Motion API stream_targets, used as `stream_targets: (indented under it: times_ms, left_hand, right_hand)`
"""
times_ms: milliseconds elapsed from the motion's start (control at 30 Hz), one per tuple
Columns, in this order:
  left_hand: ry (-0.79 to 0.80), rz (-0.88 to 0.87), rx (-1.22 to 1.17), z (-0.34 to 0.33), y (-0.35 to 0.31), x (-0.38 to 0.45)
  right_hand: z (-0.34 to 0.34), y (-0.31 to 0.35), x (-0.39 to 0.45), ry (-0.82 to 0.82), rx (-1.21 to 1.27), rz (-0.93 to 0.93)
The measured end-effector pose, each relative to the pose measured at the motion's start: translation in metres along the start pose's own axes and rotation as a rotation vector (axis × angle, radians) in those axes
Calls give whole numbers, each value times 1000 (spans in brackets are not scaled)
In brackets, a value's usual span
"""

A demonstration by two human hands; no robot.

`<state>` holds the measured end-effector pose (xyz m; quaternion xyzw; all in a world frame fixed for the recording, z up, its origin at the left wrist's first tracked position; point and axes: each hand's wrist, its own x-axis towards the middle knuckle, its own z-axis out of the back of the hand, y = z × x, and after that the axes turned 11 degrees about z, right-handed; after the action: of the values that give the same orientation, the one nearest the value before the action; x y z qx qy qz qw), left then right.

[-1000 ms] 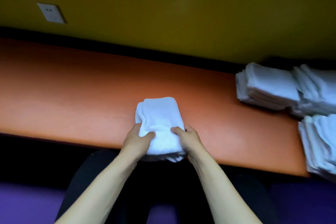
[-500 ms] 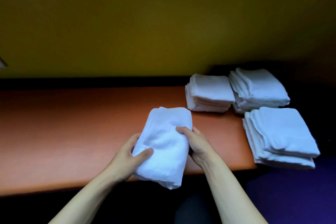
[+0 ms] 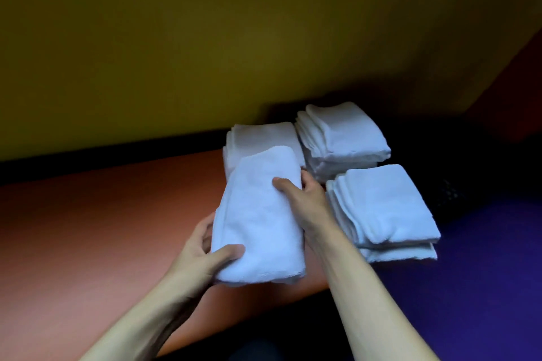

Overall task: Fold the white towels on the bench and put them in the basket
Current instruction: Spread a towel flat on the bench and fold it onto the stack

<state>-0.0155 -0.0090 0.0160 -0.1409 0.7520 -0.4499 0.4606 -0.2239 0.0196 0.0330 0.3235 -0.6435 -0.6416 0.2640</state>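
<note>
White folded towel [image 3: 261,220] clamped in both grips above tabletop [image 3: 88,228] | left hand [image 3: 199,255] near end, right hand [image 3: 305,199] far end | long axis points away | stacks [image 3: 381,205] lie right, right hand nearer

1. Folded towel [image 3: 261,220] held in both hands: plain white, bluish cast in the dim light, no pattern.
2. Three towel stacks – rear left [image 3: 264,135], rear right [image 3: 343,132], front right [image 3: 384,205]: same plain white.
3. Bench [image 3: 88,220]: solid orange-brown.
4. Wall [image 3: 205,38]: flat olive-yellow; black strip along its base.
5. Floor [image 3: 484,272]: deep purple.
</note>
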Motion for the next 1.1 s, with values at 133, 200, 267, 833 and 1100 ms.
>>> stream_targets:
  times_ms: [133,200,267,833,1100]
  left_hand:
    - [12,-236,128,-56,-13,9]
    - [66,-328,194,-89,-19,11]
    - [112,-390,265,-122,-24,12]
    - [57,-352,849,-222,28,55]
    - [12,-508,700,-234,21,49]
  right_hand:
    - [55,16,8,-146,-111,111]
    - [89,30,11,-194,-150,156]
    - [125,45,15,-218,-202,224]
    - [231,-14,-23,-141,-1034,-16]
    - [222,-1,-11,-267,-934,501]
